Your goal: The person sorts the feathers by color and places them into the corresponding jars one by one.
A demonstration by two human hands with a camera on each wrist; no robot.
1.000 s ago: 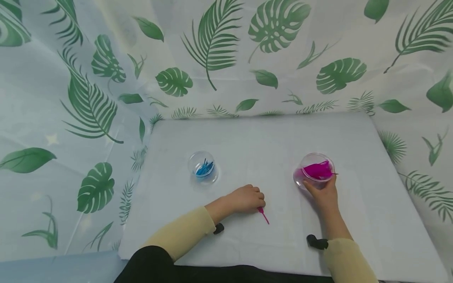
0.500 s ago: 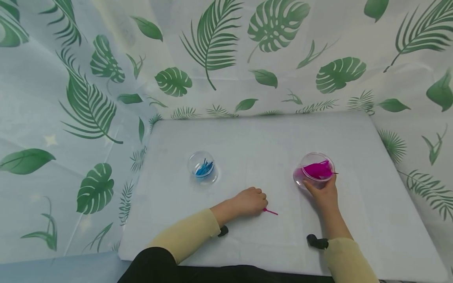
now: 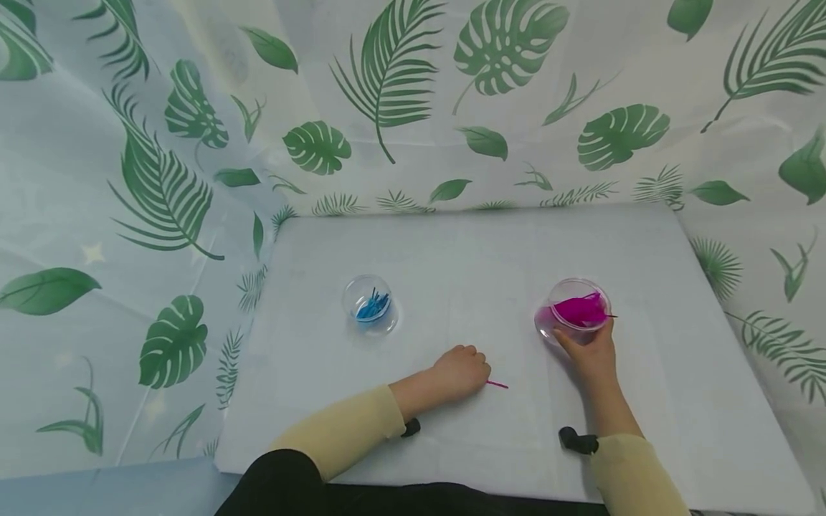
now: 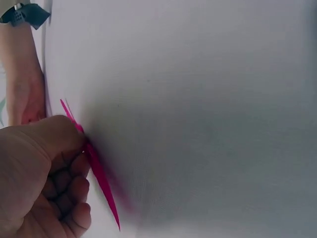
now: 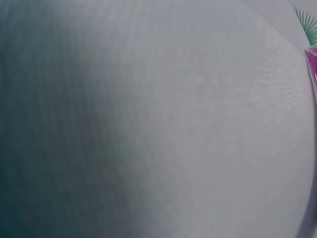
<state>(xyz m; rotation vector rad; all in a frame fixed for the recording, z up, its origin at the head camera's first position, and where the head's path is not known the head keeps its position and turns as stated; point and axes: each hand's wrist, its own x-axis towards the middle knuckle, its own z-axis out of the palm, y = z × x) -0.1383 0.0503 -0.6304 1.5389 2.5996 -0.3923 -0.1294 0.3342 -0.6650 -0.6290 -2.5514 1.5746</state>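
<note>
My left hand [image 3: 459, 374] is low over the middle of the table, pinching a slim magenta strip [image 4: 104, 186]. In the left wrist view the strip tapers to a point below the thumb, and a narrow end sticks out past the fingertips. My right hand [image 3: 595, 357] grips a clear round cup [image 3: 544, 328] from its near right side. Magenta pieces [image 3: 577, 311] fill much of this cup, and one thin end pokes out over the rim. The right wrist view shows mostly table, with a sliver of the cup at its right edge.
A second clear cup [image 3: 351, 295] holding thin blue sticks [image 3: 373, 308] stands to the left on the white-covered table [image 3: 464, 258]. Leaf-printed curtains [image 3: 413, 93] hang behind the table and along its sides. Small black devices [image 3: 577, 441] are strapped at the wrists.
My left hand has moved slightly right and nearer to the body, and the strip's exposed end has swung from pointing down to pointing right. My right hand and the cups have stayed still.
</note>
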